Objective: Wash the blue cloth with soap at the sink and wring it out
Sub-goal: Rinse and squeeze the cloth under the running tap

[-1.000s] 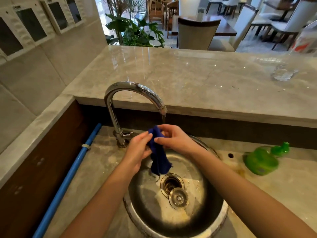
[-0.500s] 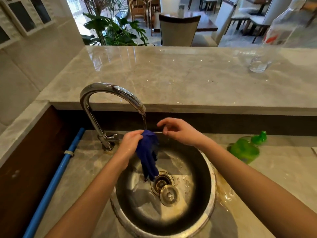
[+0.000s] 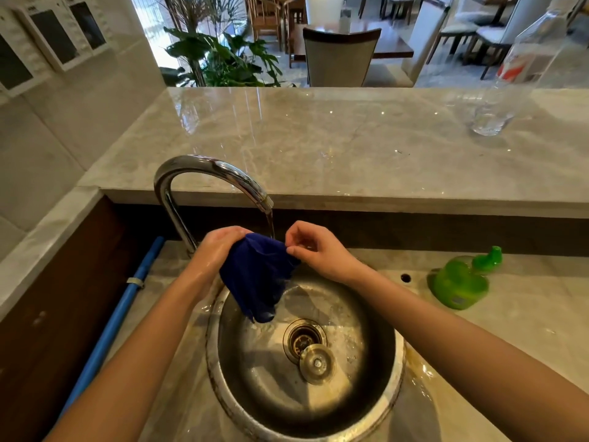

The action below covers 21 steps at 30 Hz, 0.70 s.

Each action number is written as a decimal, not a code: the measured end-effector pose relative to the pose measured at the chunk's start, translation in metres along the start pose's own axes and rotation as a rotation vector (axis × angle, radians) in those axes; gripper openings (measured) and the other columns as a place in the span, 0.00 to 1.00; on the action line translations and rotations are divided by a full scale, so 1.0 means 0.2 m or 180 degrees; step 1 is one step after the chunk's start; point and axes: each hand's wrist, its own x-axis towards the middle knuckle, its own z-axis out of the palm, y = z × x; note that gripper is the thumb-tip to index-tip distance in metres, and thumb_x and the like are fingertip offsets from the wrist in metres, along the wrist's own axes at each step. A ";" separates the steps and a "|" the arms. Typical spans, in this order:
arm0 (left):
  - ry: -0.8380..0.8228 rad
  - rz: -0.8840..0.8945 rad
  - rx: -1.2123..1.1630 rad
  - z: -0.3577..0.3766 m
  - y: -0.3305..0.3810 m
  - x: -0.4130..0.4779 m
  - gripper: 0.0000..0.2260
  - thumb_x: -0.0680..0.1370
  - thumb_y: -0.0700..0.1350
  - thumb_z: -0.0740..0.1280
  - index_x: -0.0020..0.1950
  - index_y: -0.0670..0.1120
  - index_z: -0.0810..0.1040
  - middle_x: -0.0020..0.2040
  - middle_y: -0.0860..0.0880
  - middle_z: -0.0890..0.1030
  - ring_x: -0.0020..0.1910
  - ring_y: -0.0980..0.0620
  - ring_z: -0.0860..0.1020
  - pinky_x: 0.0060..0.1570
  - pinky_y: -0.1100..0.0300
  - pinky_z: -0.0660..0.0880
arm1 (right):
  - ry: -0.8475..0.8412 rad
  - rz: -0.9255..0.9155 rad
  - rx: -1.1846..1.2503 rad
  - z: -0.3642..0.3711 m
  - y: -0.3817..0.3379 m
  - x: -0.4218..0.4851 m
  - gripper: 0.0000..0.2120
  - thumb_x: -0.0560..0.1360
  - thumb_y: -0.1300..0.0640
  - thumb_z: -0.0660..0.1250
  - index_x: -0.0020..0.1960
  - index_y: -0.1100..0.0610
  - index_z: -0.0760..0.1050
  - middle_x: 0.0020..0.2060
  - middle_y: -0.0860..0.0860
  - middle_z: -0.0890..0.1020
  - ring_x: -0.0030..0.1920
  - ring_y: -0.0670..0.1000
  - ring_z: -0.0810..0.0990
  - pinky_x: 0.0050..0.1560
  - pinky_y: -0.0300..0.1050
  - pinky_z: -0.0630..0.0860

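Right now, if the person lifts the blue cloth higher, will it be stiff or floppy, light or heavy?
Probably floppy: the blue cloth hangs in folds from the left hand and right hand. Likely heavy for its size, since water from the faucet runs onto it.

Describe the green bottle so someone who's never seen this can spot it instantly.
Start at the round steel sink in the lower marble counter. Just right of it, beyond a small hole in the stone, sits the green bottle. It is the only bright green item there; the clear bottle stands up on the raised ledge.
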 end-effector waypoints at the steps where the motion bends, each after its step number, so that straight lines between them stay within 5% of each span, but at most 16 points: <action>1: 0.0038 0.0038 -0.0043 0.00 -0.01 0.00 0.13 0.81 0.47 0.57 0.50 0.47 0.80 0.42 0.49 0.81 0.41 0.53 0.79 0.39 0.58 0.70 | -0.0010 -0.0017 -0.0120 0.01 0.00 -0.01 0.06 0.77 0.63 0.64 0.49 0.54 0.75 0.45 0.51 0.79 0.47 0.49 0.79 0.51 0.46 0.79; 9: 0.0011 0.0133 -0.0106 0.02 -0.01 0.02 0.06 0.79 0.46 0.63 0.48 0.49 0.80 0.44 0.49 0.80 0.43 0.53 0.78 0.41 0.61 0.72 | -0.0338 -0.0148 -0.1190 0.07 0.07 -0.03 0.10 0.76 0.62 0.62 0.51 0.48 0.70 0.50 0.48 0.78 0.48 0.47 0.79 0.49 0.53 0.80; 17: -0.0287 0.0072 -0.0222 -0.07 -0.05 0.01 0.06 0.77 0.41 0.66 0.52 0.48 0.80 0.50 0.48 0.80 0.48 0.52 0.78 0.42 0.62 0.71 | -0.0590 -0.0697 -0.2809 -0.18 -0.03 0.02 0.15 0.77 0.64 0.61 0.58 0.50 0.78 0.56 0.49 0.78 0.58 0.48 0.74 0.55 0.45 0.75; 21: -0.0075 0.0117 -0.0257 -0.07 -0.07 0.05 0.07 0.76 0.41 0.66 0.50 0.51 0.81 0.51 0.48 0.81 0.51 0.52 0.78 0.47 0.59 0.72 | -0.0774 -0.0482 -0.2663 -0.23 -0.05 0.01 0.10 0.78 0.57 0.60 0.53 0.51 0.80 0.50 0.47 0.77 0.50 0.45 0.77 0.53 0.45 0.77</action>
